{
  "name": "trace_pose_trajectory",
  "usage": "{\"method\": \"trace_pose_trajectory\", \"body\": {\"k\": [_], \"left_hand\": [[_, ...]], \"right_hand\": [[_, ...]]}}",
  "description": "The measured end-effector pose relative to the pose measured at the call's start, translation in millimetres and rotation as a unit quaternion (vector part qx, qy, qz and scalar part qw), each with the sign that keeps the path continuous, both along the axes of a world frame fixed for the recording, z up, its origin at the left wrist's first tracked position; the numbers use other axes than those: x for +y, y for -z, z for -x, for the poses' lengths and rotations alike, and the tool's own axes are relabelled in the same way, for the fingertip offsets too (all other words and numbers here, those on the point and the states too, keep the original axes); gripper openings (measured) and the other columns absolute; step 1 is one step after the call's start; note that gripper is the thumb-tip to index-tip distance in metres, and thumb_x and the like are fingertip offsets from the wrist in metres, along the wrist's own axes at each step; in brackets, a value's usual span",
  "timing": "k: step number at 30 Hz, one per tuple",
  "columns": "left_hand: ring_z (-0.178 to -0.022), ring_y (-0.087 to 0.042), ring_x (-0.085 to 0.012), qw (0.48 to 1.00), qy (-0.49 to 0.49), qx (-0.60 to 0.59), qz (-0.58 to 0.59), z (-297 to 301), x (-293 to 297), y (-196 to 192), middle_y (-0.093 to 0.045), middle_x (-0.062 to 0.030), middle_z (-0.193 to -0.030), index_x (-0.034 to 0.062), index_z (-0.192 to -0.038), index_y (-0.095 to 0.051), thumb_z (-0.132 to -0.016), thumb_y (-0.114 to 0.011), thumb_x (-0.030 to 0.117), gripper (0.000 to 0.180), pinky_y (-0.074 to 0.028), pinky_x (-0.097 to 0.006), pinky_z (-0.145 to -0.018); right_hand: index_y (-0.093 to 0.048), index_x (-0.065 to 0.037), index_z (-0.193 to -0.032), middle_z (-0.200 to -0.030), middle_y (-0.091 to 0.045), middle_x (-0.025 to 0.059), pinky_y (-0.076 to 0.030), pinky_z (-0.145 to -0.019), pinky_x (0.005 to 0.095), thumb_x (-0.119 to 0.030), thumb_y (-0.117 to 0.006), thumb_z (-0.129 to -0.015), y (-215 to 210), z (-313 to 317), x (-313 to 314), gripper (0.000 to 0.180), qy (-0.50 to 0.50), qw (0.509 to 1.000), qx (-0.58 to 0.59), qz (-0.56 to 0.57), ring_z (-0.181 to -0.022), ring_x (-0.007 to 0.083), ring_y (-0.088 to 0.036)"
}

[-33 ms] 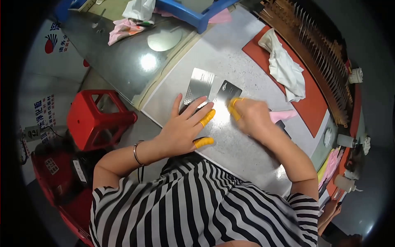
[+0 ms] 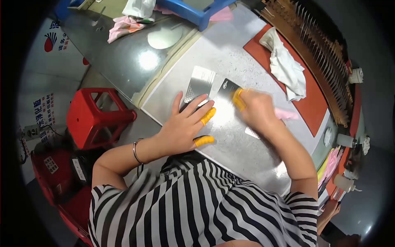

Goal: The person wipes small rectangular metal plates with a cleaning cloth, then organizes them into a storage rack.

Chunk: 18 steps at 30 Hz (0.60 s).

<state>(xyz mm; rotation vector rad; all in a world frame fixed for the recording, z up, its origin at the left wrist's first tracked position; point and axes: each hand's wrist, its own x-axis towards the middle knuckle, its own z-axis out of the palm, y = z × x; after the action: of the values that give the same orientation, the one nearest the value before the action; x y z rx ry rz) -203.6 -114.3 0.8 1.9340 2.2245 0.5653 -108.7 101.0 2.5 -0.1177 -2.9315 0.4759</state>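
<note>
My left hand (image 2: 185,125) lies flat with its fingers spread on a shiny metal sheet (image 2: 224,123) on the grey table (image 2: 218,49). Yellow finger cots cover its thumb and one finger. My right hand (image 2: 255,109), blurred and also wearing a yellow cot, is closed on a pink cloth (image 2: 286,114) pressed against the sheet. Just beyond the fingers lie a pale textured metal plate (image 2: 200,83) and a darker reflective plate (image 2: 227,88).
A white rag (image 2: 288,70) lies on a red mat (image 2: 317,109) beside a long pegged rack (image 2: 325,53). A red stool (image 2: 98,117) stands to my left. A pink rag (image 2: 123,26), a white disc (image 2: 164,37) and a blue stool (image 2: 193,10) sit farther away, with small bottles (image 2: 343,181) at the right.
</note>
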Motion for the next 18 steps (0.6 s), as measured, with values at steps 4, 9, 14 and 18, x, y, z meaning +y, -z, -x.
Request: {"method": "trace_pose_trajectory", "body": {"k": [4,9,14,18], "left_hand": [[-0.127,-0.032,-0.0292,1.000,0.011,-0.007,-0.001,3.1,-1.1,-0.3,-0.040,-0.0106,-0.134,0.0000,-0.115,-0.052,-0.075,-0.061,0.045,0.061,-0.011,-0.061,-0.100],[-0.126,-0.033,-0.0296,1.000,0.011,-0.005,-0.013,3.1,2.3,0.2,-0.042,-0.0114,-0.132,-0.0018,-0.113,-0.053,-0.075,-0.062,0.045,0.061,-0.013,-0.061,-0.100],[-0.127,-0.032,-0.0279,0.999,0.000,0.003,-0.035,3.8,0.4,6.0,-0.043,-0.0118,-0.130,-0.0036,-0.098,-0.061,-0.078,-0.057,0.046,0.054,-0.016,-0.062,-0.099],[-0.127,-0.031,-0.0277,0.999,0.004,0.016,-0.047,1.1,0.9,3.1,-0.043,-0.0116,-0.130,-0.0037,-0.101,-0.060,-0.078,-0.058,0.046,0.055,-0.017,-0.062,-0.099]], "right_hand": [[-0.057,-0.002,-0.074,-0.064,-0.056,0.0132,-0.045,-0.052,0.0405,-0.008,-0.060,-0.067,-8.1,-9.0,-18.9,0.009,-0.035,0.999,-0.033,-0.012,-0.059,0.0318,-0.057],[-0.061,-0.008,-0.083,-0.065,-0.057,0.0133,-0.046,-0.053,0.0397,-0.008,-0.063,-0.067,2.2,3.6,5.7,0.016,0.038,0.999,-0.011,-0.007,-0.060,0.0292,-0.059],[-0.061,-0.008,-0.083,-0.065,-0.058,0.0126,-0.047,-0.054,0.0401,-0.008,-0.063,-0.066,-5.8,-7.8,-34.4,0.017,-0.050,0.997,-0.049,0.014,-0.060,0.0296,-0.059],[-0.060,-0.004,-0.080,-0.066,-0.058,0.0141,-0.046,-0.055,0.0404,-0.006,-0.060,-0.068,-1.5,30.6,9.1,0.012,0.044,0.999,0.024,-0.020,-0.061,0.0315,-0.058]]}}
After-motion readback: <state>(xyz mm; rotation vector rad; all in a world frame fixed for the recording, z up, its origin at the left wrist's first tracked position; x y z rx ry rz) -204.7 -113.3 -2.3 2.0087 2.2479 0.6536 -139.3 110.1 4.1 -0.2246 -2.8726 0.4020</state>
